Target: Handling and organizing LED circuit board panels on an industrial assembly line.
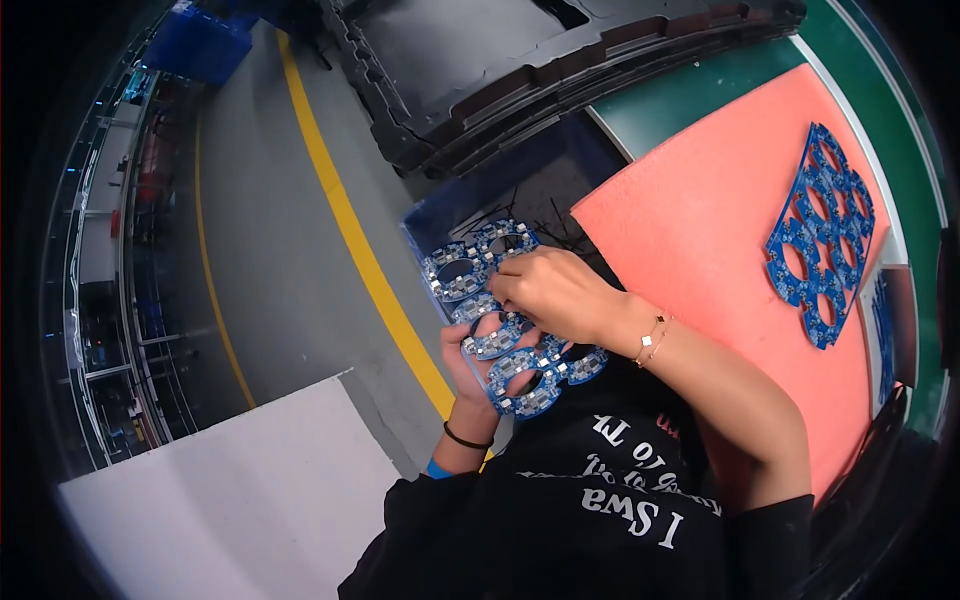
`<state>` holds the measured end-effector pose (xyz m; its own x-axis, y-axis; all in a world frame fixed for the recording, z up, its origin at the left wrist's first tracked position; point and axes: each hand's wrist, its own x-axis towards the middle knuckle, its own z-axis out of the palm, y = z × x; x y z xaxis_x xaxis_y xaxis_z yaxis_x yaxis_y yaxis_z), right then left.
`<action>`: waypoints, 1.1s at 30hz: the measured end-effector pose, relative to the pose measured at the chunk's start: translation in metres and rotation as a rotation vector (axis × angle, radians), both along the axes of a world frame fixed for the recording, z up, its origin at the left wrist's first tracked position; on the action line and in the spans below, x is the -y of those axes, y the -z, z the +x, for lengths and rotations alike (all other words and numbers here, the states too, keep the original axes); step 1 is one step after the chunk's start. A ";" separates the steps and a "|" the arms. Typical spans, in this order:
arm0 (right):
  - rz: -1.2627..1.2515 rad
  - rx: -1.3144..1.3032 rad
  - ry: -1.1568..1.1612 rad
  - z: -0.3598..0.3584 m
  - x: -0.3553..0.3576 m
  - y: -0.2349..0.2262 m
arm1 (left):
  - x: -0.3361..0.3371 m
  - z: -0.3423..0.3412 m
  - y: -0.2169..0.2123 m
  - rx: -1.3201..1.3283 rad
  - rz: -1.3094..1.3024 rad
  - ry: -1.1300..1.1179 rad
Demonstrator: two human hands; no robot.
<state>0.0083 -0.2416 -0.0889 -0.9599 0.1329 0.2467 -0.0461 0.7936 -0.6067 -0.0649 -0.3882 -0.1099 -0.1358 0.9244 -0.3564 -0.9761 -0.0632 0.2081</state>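
A blue circuit board panel (525, 385) with rows of large round holes and many small pale components is held up in front of me. My left hand (463, 362) grips it from the left and beneath, with some fingers visible through the holes. Over the panel's middle, my right hand (555, 290) has its fingers curled and pinched against the board; whatever may be between the fingertips is hidden. Below and beyond the panel is a dark blue bin (425, 222) with thin dark strips (545, 212) in it.
To the right, a second blue circuit board panel (822, 235) lies on a salmon-coloured foam sheet (700, 180) over a green tabletop (690, 85). Black plastic trays (470, 50) are stacked at the far side. A white board (240, 490) is at lower left, beside the yellow-lined floor (270, 260).
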 end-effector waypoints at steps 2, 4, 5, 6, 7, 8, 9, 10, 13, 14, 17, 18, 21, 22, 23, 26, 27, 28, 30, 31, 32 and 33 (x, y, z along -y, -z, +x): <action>-0.008 0.025 -0.010 -0.001 0.000 0.000 | 0.007 -0.008 0.005 0.025 -0.087 0.015; 0.030 0.144 -0.037 -0.001 0.000 -0.002 | 0.001 -0.004 -0.007 -0.009 -0.203 0.004; 0.026 0.144 -0.036 -0.001 0.000 -0.004 | -0.003 -0.003 -0.013 -0.042 -0.317 -0.010; -0.054 0.167 0.033 -0.002 0.000 -0.008 | -0.003 -0.004 -0.007 -0.028 -0.457 -0.037; -0.127 0.188 0.104 -0.002 0.000 -0.013 | -0.004 -0.003 -0.008 -0.029 -0.454 -0.036; -0.159 0.179 0.138 -0.003 0.001 -0.015 | -0.007 -0.001 -0.008 -0.011 -0.460 -0.072; -0.156 0.178 0.138 -0.005 0.003 -0.013 | -0.008 0.001 -0.009 0.008 -0.465 -0.107; -0.181 -0.005 0.218 -0.007 0.002 -0.008 | -0.008 0.000 -0.009 -0.093 -0.446 -0.027; -0.201 -0.240 0.267 -0.009 0.001 -0.004 | -0.011 0.000 -0.004 0.036 -0.094 -0.001; -0.206 -0.148 0.159 -0.008 0.001 -0.005 | -0.009 -0.003 0.004 -0.017 0.068 0.001; -0.250 0.003 0.063 -0.004 0.003 -0.009 | -0.014 0.003 -0.009 -0.122 -0.192 -0.039; -0.205 0.015 0.074 -0.003 0.004 -0.010 | -0.013 0.002 -0.004 -0.063 -0.085 -0.027; -0.235 0.078 0.111 -0.002 0.004 -0.008 | -0.017 0.007 -0.006 -0.042 -0.156 -0.032; -0.309 0.126 0.132 -0.003 0.003 -0.008 | -0.017 0.007 -0.006 -0.044 -0.158 -0.031; -0.311 0.125 0.133 -0.004 0.003 -0.010 | -0.017 0.006 -0.006 -0.024 -0.085 -0.001; -0.378 -0.099 0.345 -0.010 0.000 -0.006 | -0.020 0.010 -0.013 0.029 0.015 0.037; -0.378 -0.100 0.350 -0.010 -0.001 -0.003 | -0.023 0.013 -0.020 0.063 0.042 0.040; -0.284 -0.143 0.339 -0.010 -0.002 0.000 | -0.027 0.019 -0.032 -0.053 -0.188 0.010; -0.206 -0.065 0.295 -0.009 -0.002 0.006 | -0.020 0.013 -0.016 0.036 -0.016 0.148; -0.208 -0.067 0.296 -0.009 -0.002 0.005 | -0.024 0.010 -0.003 0.287 0.449 0.237; -0.202 -0.021 0.281 -0.009 -0.002 0.003 | -0.016 0.010 0.001 0.279 0.309 0.207; -0.197 0.025 0.267 -0.009 -0.002 0.002 | -0.008 0.011 0.002 0.269 0.170 0.177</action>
<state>-0.0002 -0.2392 -0.0904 -0.8902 0.4233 0.1682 0.1646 0.6432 -0.7478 -0.0541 -0.3798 -0.1114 0.1093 0.9743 -0.1971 -0.9934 0.0999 -0.0567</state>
